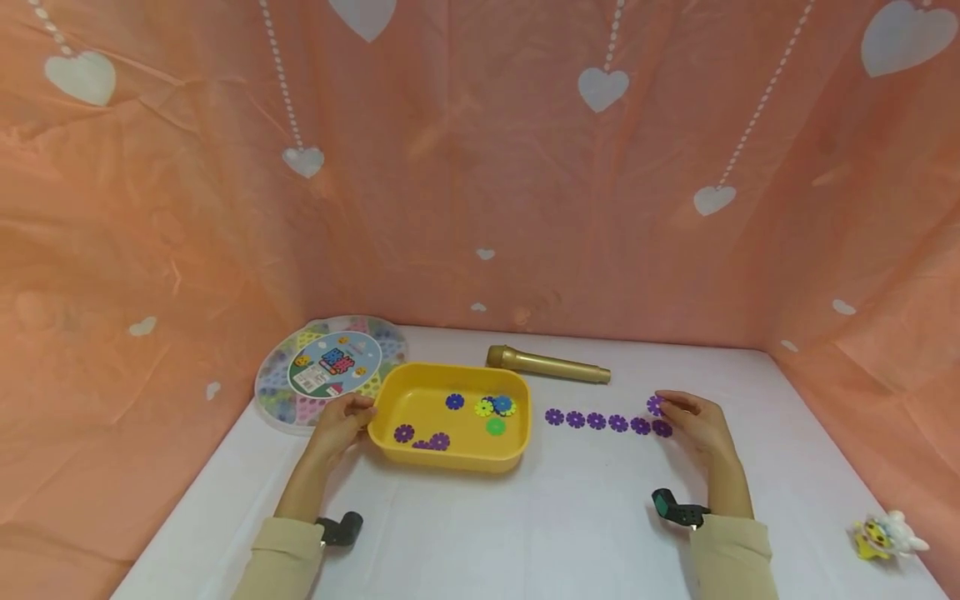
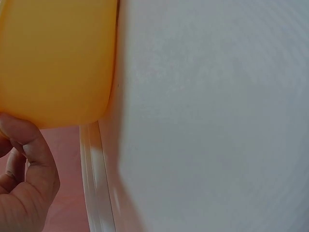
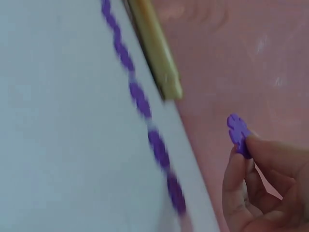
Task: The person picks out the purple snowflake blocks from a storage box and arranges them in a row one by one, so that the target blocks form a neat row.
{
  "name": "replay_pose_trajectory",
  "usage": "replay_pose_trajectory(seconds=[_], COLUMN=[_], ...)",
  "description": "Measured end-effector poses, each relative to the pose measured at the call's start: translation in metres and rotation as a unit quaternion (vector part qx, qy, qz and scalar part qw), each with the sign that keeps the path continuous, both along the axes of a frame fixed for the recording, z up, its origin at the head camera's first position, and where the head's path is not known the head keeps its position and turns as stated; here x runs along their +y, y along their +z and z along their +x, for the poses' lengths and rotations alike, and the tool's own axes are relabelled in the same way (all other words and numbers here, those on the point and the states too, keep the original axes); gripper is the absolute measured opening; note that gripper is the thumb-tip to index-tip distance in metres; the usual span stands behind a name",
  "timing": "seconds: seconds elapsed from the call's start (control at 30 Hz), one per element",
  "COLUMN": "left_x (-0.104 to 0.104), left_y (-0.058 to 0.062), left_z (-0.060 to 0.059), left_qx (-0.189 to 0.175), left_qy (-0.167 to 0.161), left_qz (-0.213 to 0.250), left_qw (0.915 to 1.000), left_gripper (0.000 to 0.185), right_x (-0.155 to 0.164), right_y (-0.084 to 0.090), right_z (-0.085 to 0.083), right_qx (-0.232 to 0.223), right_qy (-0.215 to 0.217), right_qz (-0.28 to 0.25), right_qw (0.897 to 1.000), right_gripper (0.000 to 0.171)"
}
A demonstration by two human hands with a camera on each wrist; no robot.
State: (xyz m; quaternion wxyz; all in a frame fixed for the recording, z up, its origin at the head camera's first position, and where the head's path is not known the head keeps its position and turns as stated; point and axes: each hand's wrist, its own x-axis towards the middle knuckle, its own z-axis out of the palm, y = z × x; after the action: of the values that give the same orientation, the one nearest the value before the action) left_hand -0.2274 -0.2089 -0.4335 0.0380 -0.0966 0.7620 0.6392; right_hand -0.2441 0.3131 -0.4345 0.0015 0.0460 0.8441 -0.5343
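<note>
My right hand (image 1: 699,423) pinches a purple snowflake disc (image 3: 237,135) between thumb and fingertips, held up off the table. Just below it runs a row of several purple discs (image 1: 596,421) lying flat on the white cloth, with small gaps between them. With thumb and curled fingers my left hand (image 1: 340,427) grips the left rim of a yellow tub (image 1: 450,460). Inside the tub lie purple discs (image 1: 404,433) on the near left, and blue, yellow and green discs (image 1: 496,427) on the right. In the left wrist view the tub's outer wall (image 2: 58,63) shows at the fingertips.
A round clear case (image 1: 273,379) with a printed label lies behind the left hand, close to the tub. Behind the row is a gold microphone-shaped stick (image 1: 551,365). A small yellow and white figure (image 1: 885,536) stands at the right edge. Pink curtains (image 1: 480,183) enclose the table.
</note>
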Motion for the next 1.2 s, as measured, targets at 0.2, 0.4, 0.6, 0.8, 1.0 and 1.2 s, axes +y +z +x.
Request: replay_pose_trajectory(seconds=[0.2,0.4,0.6,0.8,1.0,1.2], left_x=[0.001,0.002,0.002,0.002,0.002,0.002], left_y=[0.001,0.001,0.001,0.001,0.001,0.001], left_z=[0.000,0.000,0.000,0.000,0.001,0.001], left_qx=[-0.001,0.000,0.003,0.003,0.004,0.000], left_qy=[0.002,-0.001,-0.003,0.001,-0.001,0.003], left_qz=[-0.006,-0.003,-0.002,0.000,0.001,-0.001], left_qw=[1.0000,1.0000,1.0000,1.0000,1.0000,1.0000], left_gripper=[0.025,0.025,0.025,0.024,0.025,0.025], right_x=[0.026,0.033,0.031,0.030,0.021,-0.034], right_y=[-0.013,-0.020,-0.018,-0.022,-0.020,0.003], right_z=[0.011,0.015,0.017,0.015,0.015,0.002], right_qx=[-0.014,-0.020,-0.029,0.005,0.039,0.148], right_qy=[-0.034,-0.028,0.005,0.002,-0.027,-0.024], right_qz=[0.025,0.158,0.182,0.203,0.195,0.098], right_qw=[0.999,0.987,0.983,0.979,0.980,0.984], right_gripper=[0.038,0.032,0.043,0.036,0.036,0.037])
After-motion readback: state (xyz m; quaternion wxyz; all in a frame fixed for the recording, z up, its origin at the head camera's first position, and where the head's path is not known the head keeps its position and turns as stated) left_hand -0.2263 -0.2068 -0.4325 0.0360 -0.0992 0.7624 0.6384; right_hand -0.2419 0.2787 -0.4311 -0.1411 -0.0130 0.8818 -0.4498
